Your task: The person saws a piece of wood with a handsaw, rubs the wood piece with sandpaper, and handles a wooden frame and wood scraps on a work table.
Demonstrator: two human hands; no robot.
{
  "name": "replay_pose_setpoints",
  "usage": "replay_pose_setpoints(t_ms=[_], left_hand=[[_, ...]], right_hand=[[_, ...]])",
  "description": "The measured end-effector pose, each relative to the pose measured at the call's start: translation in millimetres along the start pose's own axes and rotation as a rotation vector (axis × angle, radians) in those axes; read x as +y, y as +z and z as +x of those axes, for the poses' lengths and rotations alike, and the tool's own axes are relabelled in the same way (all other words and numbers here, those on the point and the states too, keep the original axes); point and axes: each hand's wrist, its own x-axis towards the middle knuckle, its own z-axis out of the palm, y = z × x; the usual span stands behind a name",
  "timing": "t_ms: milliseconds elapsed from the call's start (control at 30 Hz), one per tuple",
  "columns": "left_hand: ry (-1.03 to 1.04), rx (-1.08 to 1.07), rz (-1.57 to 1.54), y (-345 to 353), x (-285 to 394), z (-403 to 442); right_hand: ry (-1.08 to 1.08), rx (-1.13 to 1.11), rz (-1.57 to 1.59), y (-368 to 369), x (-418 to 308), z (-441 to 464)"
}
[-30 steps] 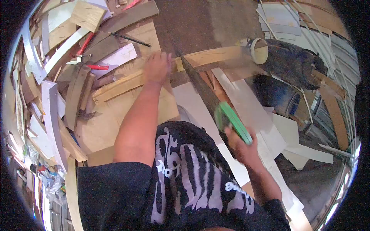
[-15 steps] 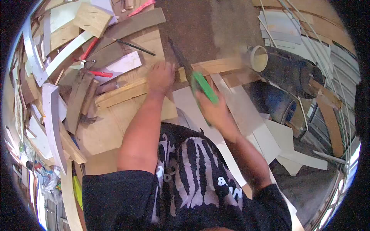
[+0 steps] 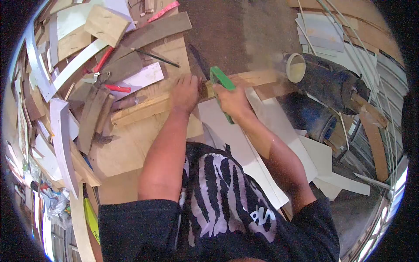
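Observation:
My right hand (image 3: pixel 233 101) is wrapped round the green handle of a handsaw (image 3: pixel 221 77). The saw's dark blade points away to the upper left and crosses a long wooden strip (image 3: pixel 142 110). Just left of the blade, my left hand (image 3: pixel 186 92) grips that strip and presses it down on the plywood (image 3: pixel 115 150). The strip runs across in front of me. Where exactly the teeth meet the wood is hard to make out.
Red-handled pliers (image 3: pixel 118 88), a dark pencil (image 3: pixel 157 58) and many wood offcuts (image 3: pixel 107 25) lie to the left. White boards (image 3: pixel 283 135) lie under my right arm. A dark cylindrical container (image 3: pixel 327 72) with a pale rim lies on its side at the right.
My right hand has moved up and forward with the saw, so the handle is closer to the strip. My left hand stays on the strip.

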Motion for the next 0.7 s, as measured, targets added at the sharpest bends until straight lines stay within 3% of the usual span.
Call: replay_pose_setpoints(t_ms=[67, 133, 167, 233, 267, 300, 333, 467, 500, 567, 633, 700], left_hand=[[-0.089, -0.09, 0.061, 2.8, 5.8, 0.4], [-0.047, -0.091, 0.042, -0.5, 6.4, -2.7], [-0.007, -0.083, 0.019, 0.4, 4.7, 1.7], [-0.026, -0.087, 0.024, -3.6, 7.4, -0.4], [-0.04, -0.067, 0.03, -2.9, 9.5, 1.2], [-0.039, -0.075, 0.035, -4.0, 9.1, -1.5], [-0.032, -0.049, 0.035, -4.8, 8.5, -1.1], [-0.018, -0.027, 0.013, 5.7, 6.0, 0.4], [-0.014, -0.033, 0.017, 4.7, 4.5, -1.4], [-0.017, 0.0, 0.038, 6.6, 6.8, 0.5], [0.009, 0.03, 0.061, 11.5, 1.0, 3.6], [0.049, 0.045, 0.076, 12.3, 2.7, -3.2]], right_hand=[[-0.15, 0.084, 0.044, -3.9, 8.2, -11.3], [-0.193, 0.207, -0.048, -7.8, -0.5, -51.2], [-0.146, 0.172, -0.047, -21.0, 2.2, -75.6], [0.176, -0.075, 0.137, -71.6, 6.7, -142.6], [0.259, -0.181, 0.085, -99.2, 26.5, -172.2], [0.238, -0.002, 0.005, -105.6, 29.0, -204.6], [0.327, 0.011, 0.109, -111.8, 24.0, -223.3], [0.263, 0.105, 0.216, -76.5, 22.5, -166.3], [0.147, 0.076, 0.22, -61.1, 25.9, -130.5], [0.115, -0.012, 0.298, -50.7, -1.4, -65.0], [0.212, -0.068, 0.383, -46.9, -14.3, -57.4], [0.052, 0.058, 0.195, -39.7, 5.3, -79.7]])
